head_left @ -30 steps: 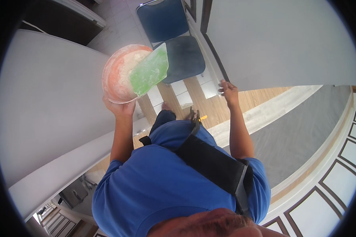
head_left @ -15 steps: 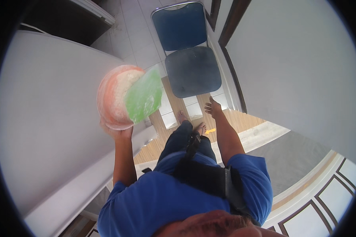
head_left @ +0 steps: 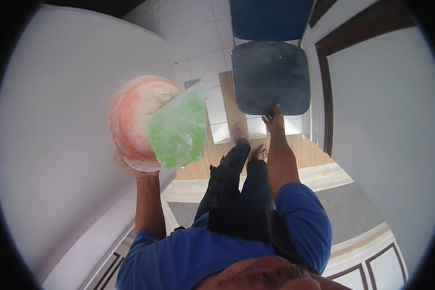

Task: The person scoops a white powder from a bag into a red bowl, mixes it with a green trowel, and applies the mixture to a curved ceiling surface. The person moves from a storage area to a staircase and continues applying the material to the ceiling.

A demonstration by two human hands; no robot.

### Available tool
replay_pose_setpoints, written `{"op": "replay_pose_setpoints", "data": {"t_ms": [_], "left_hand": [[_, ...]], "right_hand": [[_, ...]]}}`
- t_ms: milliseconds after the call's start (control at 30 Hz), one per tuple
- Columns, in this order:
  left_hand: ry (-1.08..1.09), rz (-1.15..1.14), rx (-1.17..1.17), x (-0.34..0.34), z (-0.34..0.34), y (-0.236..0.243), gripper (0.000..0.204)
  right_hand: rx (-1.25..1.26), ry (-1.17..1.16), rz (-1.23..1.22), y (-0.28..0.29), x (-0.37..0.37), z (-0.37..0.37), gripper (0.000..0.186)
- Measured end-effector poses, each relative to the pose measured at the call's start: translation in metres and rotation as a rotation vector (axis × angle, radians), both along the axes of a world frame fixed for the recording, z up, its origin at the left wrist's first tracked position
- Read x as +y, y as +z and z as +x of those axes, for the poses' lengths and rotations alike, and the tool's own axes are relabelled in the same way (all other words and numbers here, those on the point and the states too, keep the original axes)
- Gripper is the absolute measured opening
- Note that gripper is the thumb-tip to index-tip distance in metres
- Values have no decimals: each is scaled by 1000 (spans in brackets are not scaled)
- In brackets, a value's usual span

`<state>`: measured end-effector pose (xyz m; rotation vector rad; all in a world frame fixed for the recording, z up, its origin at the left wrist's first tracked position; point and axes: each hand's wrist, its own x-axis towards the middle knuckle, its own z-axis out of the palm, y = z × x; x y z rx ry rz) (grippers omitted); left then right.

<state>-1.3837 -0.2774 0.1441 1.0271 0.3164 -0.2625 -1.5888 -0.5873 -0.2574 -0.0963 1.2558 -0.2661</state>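
Note:
My left hand grips a dusty orange bowl from underneath. In it are a pale powdery substance and a green flat plastic sheet or scraper, whitened with residue, jutting over the right rim. My right hand is at the near edge of a dark chair seat, thumb on top and fingers bent at or just under the edge, gripping it.
A pale curved wall is close on my left, a pale panel with dark framing on my right. The blue chair backrest rises beyond the seat. My feet are on wood-look flooring, with white tiles beyond.
My right hand has moved from beside the right panel to the chair's front edge and taken hold. The bowl has moved left and down in the picture. The view has shifted.

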Motion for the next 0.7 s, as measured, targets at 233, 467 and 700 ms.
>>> {"op": "replay_pose_setpoints", "data": {"t_ms": [233,467,700], "left_hand": [[80,32,5,45,-14,-32,68],[153,68,125,63,-35,-55,71],[109,-47,126,79,-38,-67,71]], "right_hand": [[-75,-68,-102,-46,21,14,87],[-190,-94,-270,-60,8,-3,95],[-62,-111,-259,-46,14,-32,102]]}}
